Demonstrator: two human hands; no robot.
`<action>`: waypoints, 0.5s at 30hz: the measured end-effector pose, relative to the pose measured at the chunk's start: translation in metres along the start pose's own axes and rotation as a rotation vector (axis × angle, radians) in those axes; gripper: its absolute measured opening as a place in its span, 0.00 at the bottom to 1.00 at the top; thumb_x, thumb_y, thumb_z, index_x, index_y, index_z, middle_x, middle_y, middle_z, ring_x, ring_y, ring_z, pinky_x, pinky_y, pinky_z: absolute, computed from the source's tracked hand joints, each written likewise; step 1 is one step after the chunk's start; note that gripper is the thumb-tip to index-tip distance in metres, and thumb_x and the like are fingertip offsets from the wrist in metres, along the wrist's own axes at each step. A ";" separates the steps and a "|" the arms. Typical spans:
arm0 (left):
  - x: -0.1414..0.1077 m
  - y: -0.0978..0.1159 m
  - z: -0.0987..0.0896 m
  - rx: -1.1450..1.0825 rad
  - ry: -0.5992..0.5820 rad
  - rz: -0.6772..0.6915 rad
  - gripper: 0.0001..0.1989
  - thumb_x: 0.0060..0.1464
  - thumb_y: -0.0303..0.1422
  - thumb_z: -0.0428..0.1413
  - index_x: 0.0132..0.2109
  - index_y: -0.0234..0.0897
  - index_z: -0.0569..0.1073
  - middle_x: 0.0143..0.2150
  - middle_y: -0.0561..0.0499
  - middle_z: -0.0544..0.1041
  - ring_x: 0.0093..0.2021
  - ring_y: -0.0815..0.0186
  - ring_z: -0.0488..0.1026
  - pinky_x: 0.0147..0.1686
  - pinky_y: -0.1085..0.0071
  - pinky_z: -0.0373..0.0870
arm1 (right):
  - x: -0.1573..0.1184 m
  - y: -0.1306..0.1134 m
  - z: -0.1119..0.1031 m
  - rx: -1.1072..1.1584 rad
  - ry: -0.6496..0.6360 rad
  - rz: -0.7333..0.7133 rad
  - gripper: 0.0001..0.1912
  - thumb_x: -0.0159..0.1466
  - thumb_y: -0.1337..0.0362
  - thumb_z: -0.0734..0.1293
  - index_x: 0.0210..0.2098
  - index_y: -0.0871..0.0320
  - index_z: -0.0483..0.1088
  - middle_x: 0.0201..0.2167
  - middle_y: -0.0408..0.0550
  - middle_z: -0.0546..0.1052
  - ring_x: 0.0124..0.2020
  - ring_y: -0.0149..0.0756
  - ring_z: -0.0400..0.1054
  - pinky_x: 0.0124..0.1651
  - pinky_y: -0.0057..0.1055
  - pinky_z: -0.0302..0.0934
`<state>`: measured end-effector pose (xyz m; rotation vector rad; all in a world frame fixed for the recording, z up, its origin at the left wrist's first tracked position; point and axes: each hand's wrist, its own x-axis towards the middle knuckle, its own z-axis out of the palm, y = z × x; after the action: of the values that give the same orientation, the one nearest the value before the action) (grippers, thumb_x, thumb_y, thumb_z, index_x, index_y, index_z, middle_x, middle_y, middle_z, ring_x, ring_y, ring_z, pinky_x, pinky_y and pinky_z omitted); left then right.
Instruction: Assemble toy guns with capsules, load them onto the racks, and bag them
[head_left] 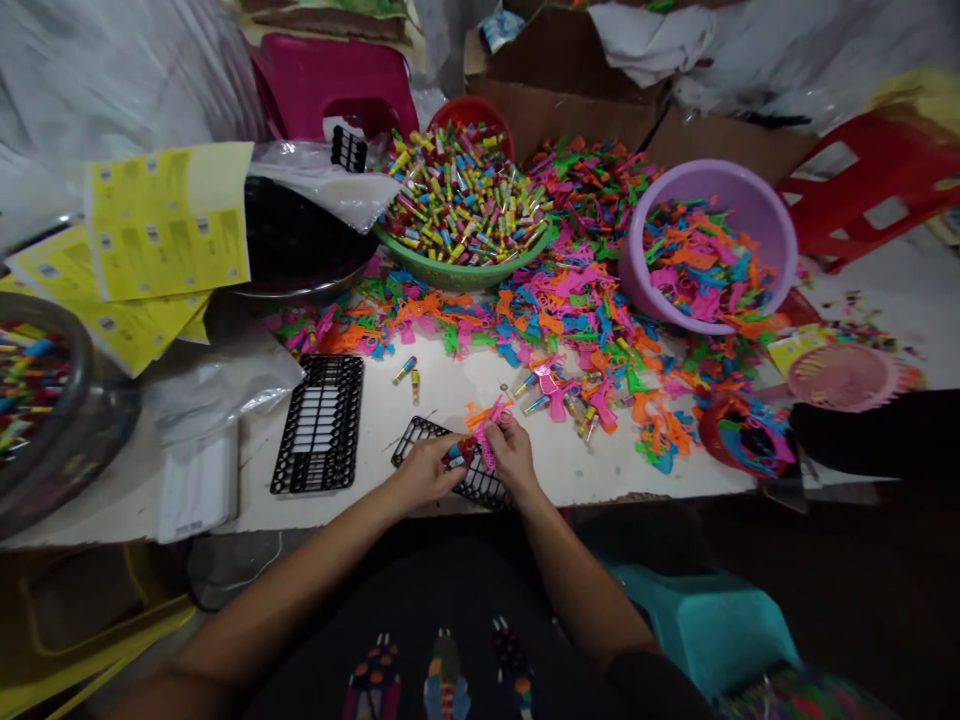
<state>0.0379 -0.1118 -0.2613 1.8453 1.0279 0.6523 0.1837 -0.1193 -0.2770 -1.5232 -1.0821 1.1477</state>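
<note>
My left hand (429, 472) is closed around a small red-and-blue tube (457, 455), at the table's front edge. My right hand (512, 455) pinches a pink plastic toy gun (487, 450) close beside it. An orange plastic piece (477, 415) shows just above the fingers; whether it is held too I cannot tell. Beneath both hands lies a black plastic rack (427, 430), partly hidden by them. Two small tubes (406, 370) lie on the white table beyond the rack. To the left is a second black rack (316, 425) with white strips in its middle.
Loose colourful toy guns (555, 300) spread across the table. Behind stands a green basin (465, 272) of small tubes; a purple tub (634, 245) of toy guns stands right. Yellow label sheets (169, 230) and a dark basin (90, 400) are left, a red basket (720, 430) right.
</note>
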 end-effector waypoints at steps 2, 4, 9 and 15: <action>0.002 0.004 0.003 0.018 0.015 0.008 0.18 0.40 0.24 0.51 0.42 0.36 0.72 0.30 0.52 0.75 0.26 0.70 0.68 0.30 0.76 0.65 | 0.001 -0.002 0.000 -0.072 0.059 -0.043 0.12 0.55 0.54 0.58 0.23 0.56 0.57 0.16 0.37 0.61 0.19 0.26 0.55 0.22 0.24 0.51; 0.005 0.005 0.008 0.016 0.044 -0.049 0.16 0.42 0.26 0.51 0.41 0.36 0.72 0.29 0.52 0.75 0.26 0.70 0.69 0.30 0.75 0.65 | 0.006 -0.007 -0.006 -0.155 0.053 -0.042 0.13 0.54 0.53 0.57 0.22 0.57 0.58 0.16 0.37 0.61 0.19 0.26 0.55 0.23 0.24 0.51; 0.012 -0.009 0.004 -0.240 0.219 -0.375 0.16 0.46 0.37 0.52 0.43 0.35 0.69 0.26 0.51 0.74 0.19 0.70 0.68 0.19 0.75 0.63 | 0.048 -0.021 -0.075 -0.657 -0.037 0.166 0.20 0.52 0.48 0.59 0.19 0.59 0.64 0.14 0.42 0.64 0.20 0.31 0.59 0.25 0.28 0.52; 0.015 -0.025 -0.010 -0.528 0.330 -0.597 0.22 0.40 0.40 0.57 0.42 0.34 0.66 0.19 0.55 0.70 0.16 0.72 0.64 0.14 0.78 0.59 | 0.131 -0.018 -0.153 -1.071 0.652 0.009 0.26 0.55 0.52 0.60 0.47 0.64 0.64 0.44 0.62 0.68 0.46 0.45 0.60 0.44 0.38 0.54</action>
<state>0.0283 -0.0884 -0.2785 0.9250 1.3809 0.7741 0.3552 -0.0125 -0.2596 -2.4506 -1.2542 -0.0831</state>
